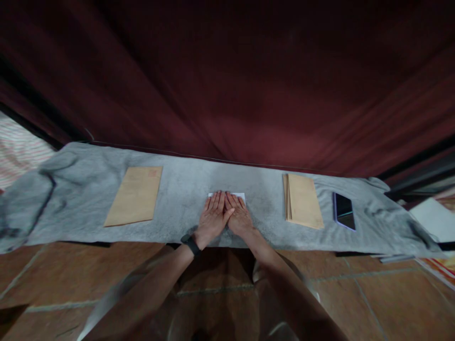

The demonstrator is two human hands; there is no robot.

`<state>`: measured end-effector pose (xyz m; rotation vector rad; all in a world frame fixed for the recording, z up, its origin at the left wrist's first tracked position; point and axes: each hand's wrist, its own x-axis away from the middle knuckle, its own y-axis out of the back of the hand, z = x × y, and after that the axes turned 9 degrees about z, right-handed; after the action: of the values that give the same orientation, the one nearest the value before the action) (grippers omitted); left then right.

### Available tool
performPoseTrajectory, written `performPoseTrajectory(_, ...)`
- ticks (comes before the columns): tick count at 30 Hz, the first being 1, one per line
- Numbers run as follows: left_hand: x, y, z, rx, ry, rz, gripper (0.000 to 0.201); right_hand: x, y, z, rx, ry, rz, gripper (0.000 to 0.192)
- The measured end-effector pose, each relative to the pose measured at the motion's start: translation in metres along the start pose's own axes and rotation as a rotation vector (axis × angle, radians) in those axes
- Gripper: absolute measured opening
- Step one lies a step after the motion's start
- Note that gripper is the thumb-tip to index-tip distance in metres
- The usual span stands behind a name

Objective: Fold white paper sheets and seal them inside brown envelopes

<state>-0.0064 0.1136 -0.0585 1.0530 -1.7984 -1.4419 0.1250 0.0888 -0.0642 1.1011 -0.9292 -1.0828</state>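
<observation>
White paper [237, 195] mostly hidden under both hands [226, 215]

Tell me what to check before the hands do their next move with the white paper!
1. Left hand flat on the small white folded paper: ok.
2. Right hand flat beside it, the two touching: ok.
3. Paper edges lined up: cannot tell, hands cover it.
4. Single tan paper envelope lies apart on the left: ok.
5. Stack of tan envelopes lies apart on the right: ok.
6. Dark phone lies away from the hands: ok.
</observation>
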Motion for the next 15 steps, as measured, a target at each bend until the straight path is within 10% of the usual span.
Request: performPoseTrajectory(15, 0.014, 0.004, 0.022, -0.077, 0.028, 0.051, 0.059, 0.014, 0.009, -0.024, 0.020, -0.107, 0.077, 0.055)
